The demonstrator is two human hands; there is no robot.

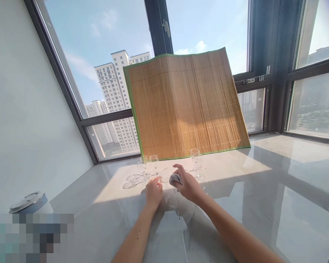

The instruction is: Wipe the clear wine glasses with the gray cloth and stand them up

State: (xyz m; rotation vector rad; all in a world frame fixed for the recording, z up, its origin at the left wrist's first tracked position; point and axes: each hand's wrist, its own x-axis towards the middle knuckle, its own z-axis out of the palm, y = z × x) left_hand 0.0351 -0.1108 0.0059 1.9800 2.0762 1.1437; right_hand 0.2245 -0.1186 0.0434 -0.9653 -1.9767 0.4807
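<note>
the left hand [154,192] is curled around a wine glass [163,179] lying on its side on the grey floor [263,204], fingers closed on the part nearest the hand; exactly which part it grips cannot be told. the right hand [188,185] sits just to the right, fingers pinched shut on a small grey cloth [176,179] held against the glass's right side. further out, upright glasses [149,163] stand on the left and another pair [196,160] on the right, near a bamboo mat [186,106] leaning on the window [104,54]. a white lidded container [30,202] sits near left.
</note>
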